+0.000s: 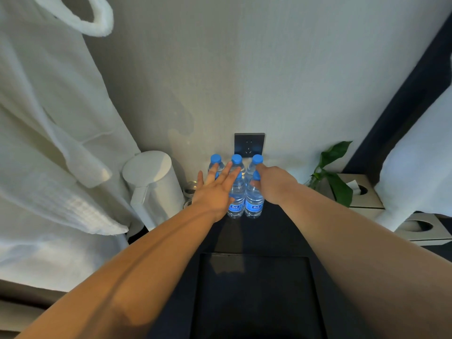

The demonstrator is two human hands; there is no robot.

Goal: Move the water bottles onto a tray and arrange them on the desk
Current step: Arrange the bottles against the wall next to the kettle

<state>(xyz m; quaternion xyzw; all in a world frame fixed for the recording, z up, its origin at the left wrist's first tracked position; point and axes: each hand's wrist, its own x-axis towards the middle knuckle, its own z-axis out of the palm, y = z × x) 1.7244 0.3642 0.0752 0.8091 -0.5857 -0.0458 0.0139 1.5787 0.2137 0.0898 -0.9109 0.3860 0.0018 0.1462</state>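
Dark and rectangular, the tray (254, 297) lies closest, on the dark worktop (264, 236), between two bare forearms reaching away from it. Beyond it, against the wall, the water bottles (236, 201) with blue caps stand upright in a tight cluster, three caps behind and two bottles in front. The left hand (215, 192) is open, fingers straight and spread over the cluster's left side. The right hand (272, 184) grips the front right bottle (254, 204) near its cap. A white kettle (151, 182) stands left of the bottles, a wall socket (249, 144) behind them, a leafy plant (337, 172) and tissue box (367, 203) to the right. A white bathrobe (49, 143) hangs far left.
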